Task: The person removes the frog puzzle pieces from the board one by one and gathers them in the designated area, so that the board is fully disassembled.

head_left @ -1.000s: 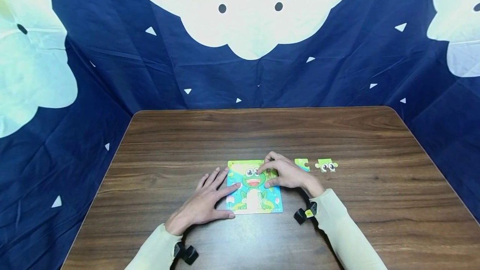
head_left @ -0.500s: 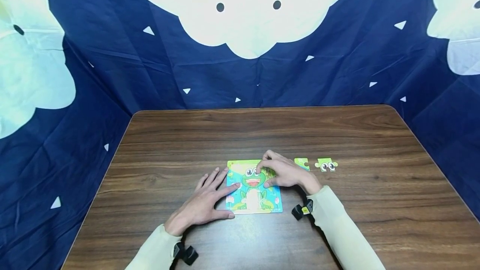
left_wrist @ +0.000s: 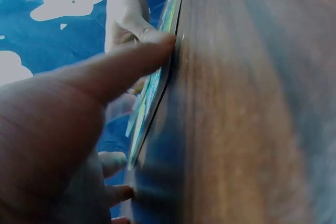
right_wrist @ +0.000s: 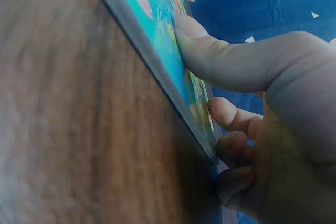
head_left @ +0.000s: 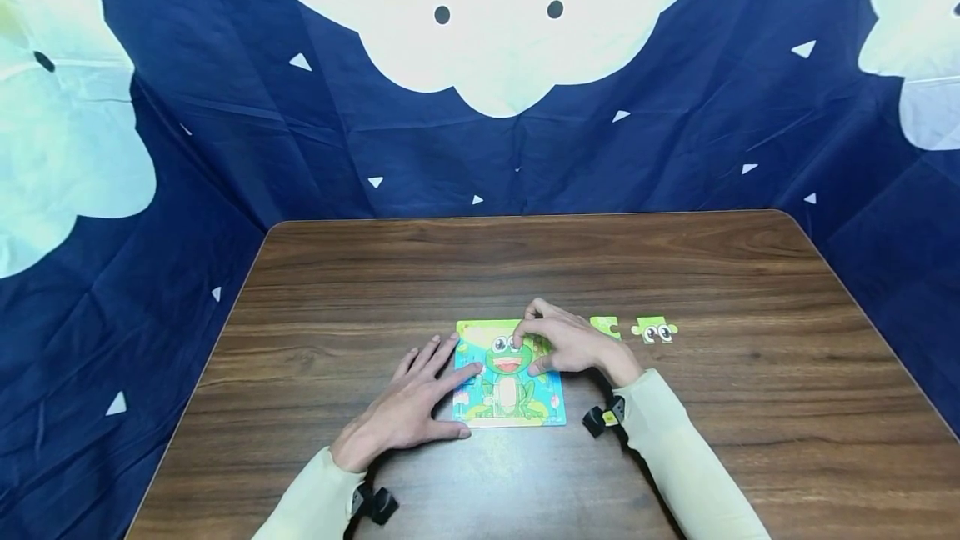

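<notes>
Frog puzzle [head_left: 507, 398]: right hand [head_left: 573, 345] hiding corner; two loose pieces [head_left: 656, 330] alongside.

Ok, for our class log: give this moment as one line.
left hand: spread, touching frog puzzle | right hand: touching frog puzzle | loose, rightward: eyes piece, green-edged piece

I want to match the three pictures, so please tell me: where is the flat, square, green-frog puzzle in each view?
Head: the flat, square, green-frog puzzle lies below the middle, slightly right, between left hand and right hand.
Left wrist: a thin slanted strip from top centre down-left, partly behind the left thumb.
Right wrist: a slanted band from upper left down to right of centre.
Shared landmark: dark-blue cloth with white shapes.
</notes>
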Tool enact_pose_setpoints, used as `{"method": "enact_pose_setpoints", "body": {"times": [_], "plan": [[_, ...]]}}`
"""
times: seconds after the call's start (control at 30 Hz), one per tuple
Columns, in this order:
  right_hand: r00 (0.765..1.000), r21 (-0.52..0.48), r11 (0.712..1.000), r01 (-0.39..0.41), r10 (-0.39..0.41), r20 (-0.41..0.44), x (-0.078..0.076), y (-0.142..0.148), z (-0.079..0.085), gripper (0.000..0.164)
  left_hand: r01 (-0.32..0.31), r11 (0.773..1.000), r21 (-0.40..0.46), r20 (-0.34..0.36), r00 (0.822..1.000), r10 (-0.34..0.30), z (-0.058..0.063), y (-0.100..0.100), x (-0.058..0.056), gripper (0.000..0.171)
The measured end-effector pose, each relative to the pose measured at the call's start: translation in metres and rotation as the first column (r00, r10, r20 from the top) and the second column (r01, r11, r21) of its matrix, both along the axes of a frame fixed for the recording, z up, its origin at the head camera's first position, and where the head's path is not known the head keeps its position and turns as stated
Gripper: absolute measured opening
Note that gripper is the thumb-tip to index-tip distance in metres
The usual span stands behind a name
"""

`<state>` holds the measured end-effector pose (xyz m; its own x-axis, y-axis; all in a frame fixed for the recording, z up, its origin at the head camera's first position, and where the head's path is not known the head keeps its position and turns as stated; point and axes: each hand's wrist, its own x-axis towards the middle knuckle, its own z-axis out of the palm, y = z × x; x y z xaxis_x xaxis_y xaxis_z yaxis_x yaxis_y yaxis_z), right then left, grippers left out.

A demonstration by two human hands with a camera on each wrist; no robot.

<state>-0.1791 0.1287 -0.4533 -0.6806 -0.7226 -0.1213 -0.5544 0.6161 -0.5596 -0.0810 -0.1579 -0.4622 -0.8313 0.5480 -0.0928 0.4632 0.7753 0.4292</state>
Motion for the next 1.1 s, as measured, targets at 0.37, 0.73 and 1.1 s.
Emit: {"method": "enact_pose_setpoints", "body": {"times": [0.37,0.73,1.1], "plan": [[1.000,-0.013,1.000,-0.010,0.010,0.007,-0.003,0.001,-0.001,0.030,0.054,0.999,0.009,0.053,0.997,-0.054,0.013,0.023,0.000,0.084],[1.000,-0.067,0.998,-0.016,0.016,-0.005,-0.004,0.002,-0.006,0.036,0.139,0.978,-0.157,0.018,0.990,-0.138,0.009,0.060,-0.001,0.086],[1.000,-0.018,1.000,0.008,-0.008,-0.003,-0.005,0.003,-0.005,0.032,0.139,0.977,-0.163,0.045,0.990,-0.133,0.008,0.064,-0.002,0.085]]}}
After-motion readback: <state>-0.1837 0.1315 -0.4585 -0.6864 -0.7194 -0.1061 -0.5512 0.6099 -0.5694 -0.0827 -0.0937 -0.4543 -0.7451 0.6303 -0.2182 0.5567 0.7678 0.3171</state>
